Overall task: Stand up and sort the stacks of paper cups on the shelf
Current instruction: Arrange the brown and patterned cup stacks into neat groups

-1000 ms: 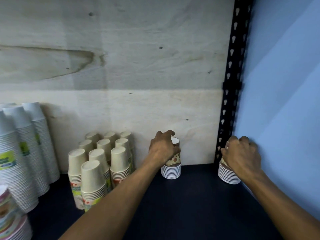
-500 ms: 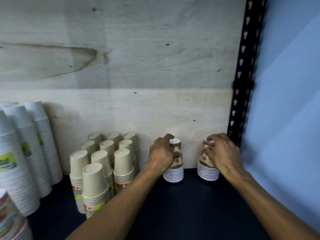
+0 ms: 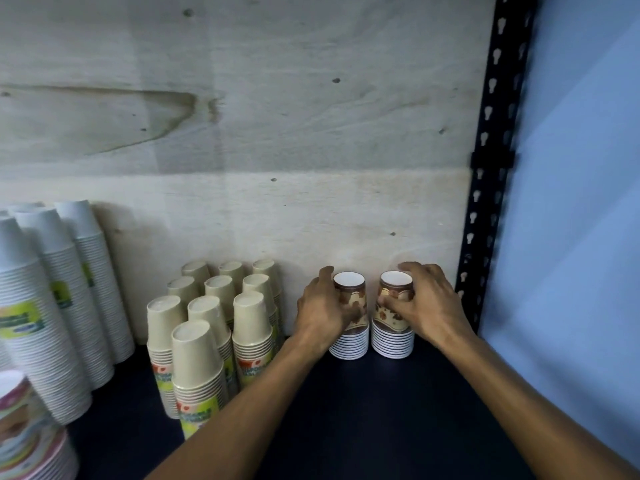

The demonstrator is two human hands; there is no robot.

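From the head camera, two short stacks of brown-patterned paper cups are standing upside down, side by side and almost touching, at about the 5 o'clock part of the view, against the pale plywood back panel (image 3: 242, 133) on the dark shelf (image 3: 363, 410). The left hand (image 3: 322, 313) is wrapping its curled fingers around the upper part of the left brown stack (image 3: 349, 327), grasping it from its 9 o'clock side. The right hand (image 3: 426, 306) is curling over and gripping the right brown stack (image 3: 393, 327) from its 3 o'clock side, with fingertips reaching over the top rim. At 9 o'clock from the left hand, a cluster of beige cup stacks (image 3: 214, 327) is sitting upside down in close rows, the front ones showing green and red print. Further toward 9 o'clock, tall white cup stacks (image 3: 52, 299) are leaning slightly, and at 7 o'clock a stack with pink rims (image 3: 24, 427) is showing blurred at the frame edge. At 3 o'clock a black slotted upright (image 3: 495, 168) is running beside a blue wall (image 3: 581, 202).
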